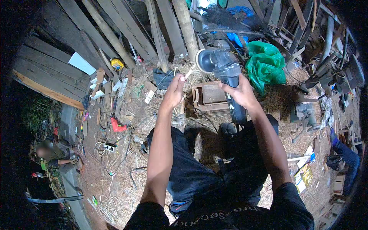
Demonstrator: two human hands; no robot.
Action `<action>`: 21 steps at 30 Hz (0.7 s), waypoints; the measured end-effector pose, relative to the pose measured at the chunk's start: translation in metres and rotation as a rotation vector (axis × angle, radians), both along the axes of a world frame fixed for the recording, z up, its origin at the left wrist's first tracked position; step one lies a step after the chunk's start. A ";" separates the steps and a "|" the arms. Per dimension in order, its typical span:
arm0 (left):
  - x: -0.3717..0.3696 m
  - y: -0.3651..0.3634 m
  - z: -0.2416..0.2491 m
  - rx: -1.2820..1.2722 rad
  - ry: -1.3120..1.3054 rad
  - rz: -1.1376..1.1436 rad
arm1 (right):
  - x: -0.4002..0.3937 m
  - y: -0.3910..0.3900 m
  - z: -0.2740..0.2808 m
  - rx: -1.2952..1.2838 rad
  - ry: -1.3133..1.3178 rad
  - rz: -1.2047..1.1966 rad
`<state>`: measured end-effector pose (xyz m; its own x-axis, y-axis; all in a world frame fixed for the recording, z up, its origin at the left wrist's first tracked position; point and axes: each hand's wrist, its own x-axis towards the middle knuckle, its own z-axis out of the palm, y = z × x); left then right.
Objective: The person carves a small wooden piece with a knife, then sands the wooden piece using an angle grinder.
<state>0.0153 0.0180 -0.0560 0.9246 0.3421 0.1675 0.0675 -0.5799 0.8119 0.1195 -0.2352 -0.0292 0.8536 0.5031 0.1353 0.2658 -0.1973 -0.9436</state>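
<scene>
My right hand (240, 92) is wrapped round the dark body of an angle grinder (232, 78), which points away from me. On its head sits a round pale-edged sanding disc (204, 61), turned toward the left. Between the fingertips of my left hand (175, 91) is a small light-coloured wood piece (189, 73), its far end close to the disc's edge. Below the grinder, between my feet and the tool, stands a brown wooden box (214, 95).
Planks and poles (126, 28) lean at the back left. A green plastic bag (265, 65) lies right of the grinder. On the littered ground are a red power drill (117, 125), a power strip (110, 148) and cables. One person (57, 155) sits far left; another's leg (347, 161) shows far right.
</scene>
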 end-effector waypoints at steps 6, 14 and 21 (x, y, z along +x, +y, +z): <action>-0.015 0.009 0.014 -0.184 -0.042 -0.090 | 0.007 -0.010 -0.004 0.163 0.245 0.115; -0.028 0.015 0.021 -0.610 -0.072 -0.071 | 0.007 -0.021 0.002 0.187 0.338 0.040; -0.005 0.028 -0.001 -0.859 -0.017 0.090 | 0.000 -0.013 0.001 0.201 0.290 0.088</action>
